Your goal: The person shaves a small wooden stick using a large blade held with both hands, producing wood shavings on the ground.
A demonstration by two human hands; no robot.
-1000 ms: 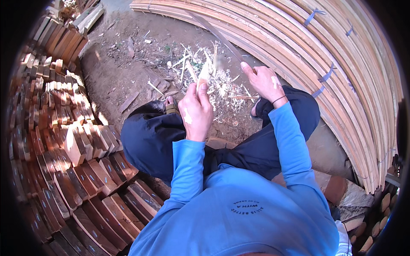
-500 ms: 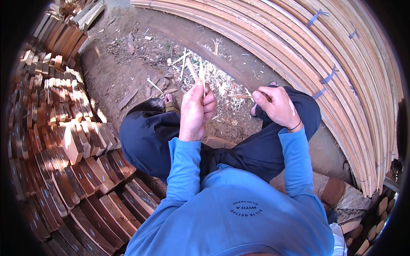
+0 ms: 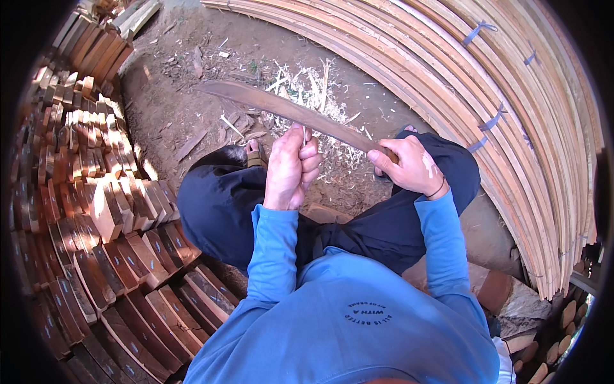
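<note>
My right hand (image 3: 409, 165), at the right knee, is closed round the handle end of a long, dark machete (image 3: 281, 105). Its broad blade slants up and leftward across the front of my left hand. Held between the legs, my left hand (image 3: 292, 168) has its fingers curled and the thumb pressed on a thin, pale wood strip (image 3: 304, 133). Only a short bit of that strip shows at the fingertips; the blade crosses just above and hides what lies beyond. Whether blade and strip touch, I cannot tell.
Pale shavings (image 3: 339, 144) litter the dirt floor between my feet. Stacked brown wood blocks (image 3: 137, 256) rise close on the left. Long, curved timber strips (image 3: 441, 83), tied with blue bands, run along the far and right sides. A rough stone-like block (image 3: 524, 301) sits at the lower right.
The machete, a blurred streak farther out before, has come down nearer to my left hand and now covers the strip's upper part. My left hand has stayed nearly in place.
</note>
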